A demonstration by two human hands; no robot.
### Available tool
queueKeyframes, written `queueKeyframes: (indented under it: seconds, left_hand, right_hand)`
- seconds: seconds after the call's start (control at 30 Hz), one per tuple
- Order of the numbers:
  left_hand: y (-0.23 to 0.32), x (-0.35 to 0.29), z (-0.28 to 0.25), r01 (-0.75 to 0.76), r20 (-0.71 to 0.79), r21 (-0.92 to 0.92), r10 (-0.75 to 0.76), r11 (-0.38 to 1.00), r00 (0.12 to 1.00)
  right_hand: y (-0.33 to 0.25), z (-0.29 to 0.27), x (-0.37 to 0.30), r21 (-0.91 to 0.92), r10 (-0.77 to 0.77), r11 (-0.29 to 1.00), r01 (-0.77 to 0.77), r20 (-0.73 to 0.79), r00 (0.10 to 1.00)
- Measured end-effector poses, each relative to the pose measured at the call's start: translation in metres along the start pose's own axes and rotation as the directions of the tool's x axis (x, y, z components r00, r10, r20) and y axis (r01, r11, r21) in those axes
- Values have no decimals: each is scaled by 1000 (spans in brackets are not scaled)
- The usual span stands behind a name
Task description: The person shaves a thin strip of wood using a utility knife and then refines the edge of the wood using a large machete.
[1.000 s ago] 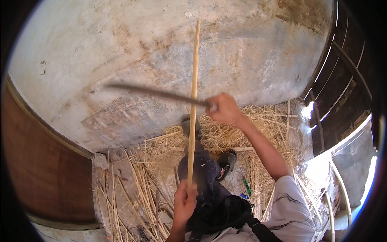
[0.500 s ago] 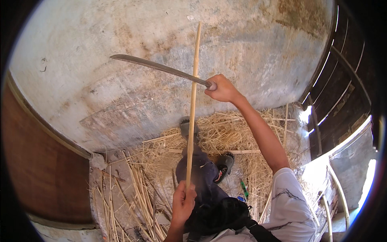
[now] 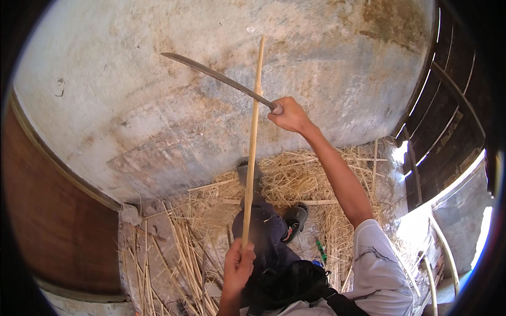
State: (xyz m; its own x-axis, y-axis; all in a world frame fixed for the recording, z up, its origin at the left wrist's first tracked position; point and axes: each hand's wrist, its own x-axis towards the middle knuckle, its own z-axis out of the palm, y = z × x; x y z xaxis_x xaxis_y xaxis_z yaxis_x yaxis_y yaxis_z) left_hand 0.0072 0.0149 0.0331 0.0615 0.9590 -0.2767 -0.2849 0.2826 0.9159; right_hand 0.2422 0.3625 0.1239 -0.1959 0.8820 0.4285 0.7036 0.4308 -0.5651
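Note:
A long, pale, peeled wooden strip [image 3: 251, 174] stands out ahead of me, its lower end gripped by my left hand [image 3: 239, 265] near my lap. My right hand [image 3: 288, 115] is wrapped round the handle of a long curved machete [image 3: 216, 75]. The blade crosses the strip in its upper part and points up to the left. Near the crossing the strip's edge looks rough. Most of the handle is hidden in my fist.
A stained plaster wall [image 3: 142, 100] rises in front. Straw-like shavings [image 3: 311, 174] cover the floor round my boots [image 3: 296, 221]. A bundle of long strips [image 3: 182, 253] lies at left, beside a brown wooden panel [image 3: 58, 210]. A green object [image 3: 321, 249] lies near my right boot.
The machete's tip has swung up and slightly right, so the blade slants more steeply. Its crossing on the strip is a little higher. My left hand keeps its grip.

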Motion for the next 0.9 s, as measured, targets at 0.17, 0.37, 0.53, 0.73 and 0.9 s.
queueKeyframes:
  seconds: [0.17,0.37,0.53,0.73,0.9]
  left_hand:
    - [1,-4,1,11,-6,21,-11,1000,1000]
    - [-1,-4,0,5,52,-79,0,997,999]
    - [1,-4,-2,32,23,-49,-31,998,999]
    - [-1,0,3,33,14,8,-33,999,999]
    - [6,-2,-3,45,25,-40,-44,998,999]
  right_hand:
    - [-7,7,-28,-60,-244,966,250,91,965]
    - [-1,-8,18,-54,55,997,-53,31,998]
    - [-9,1,0,-45,-63,997,66,60,996]
    - [1,-19,30,-56,57,997,-56,16,998]
    - [-8,-1,16,-26,-3,1000,4,24,1000]
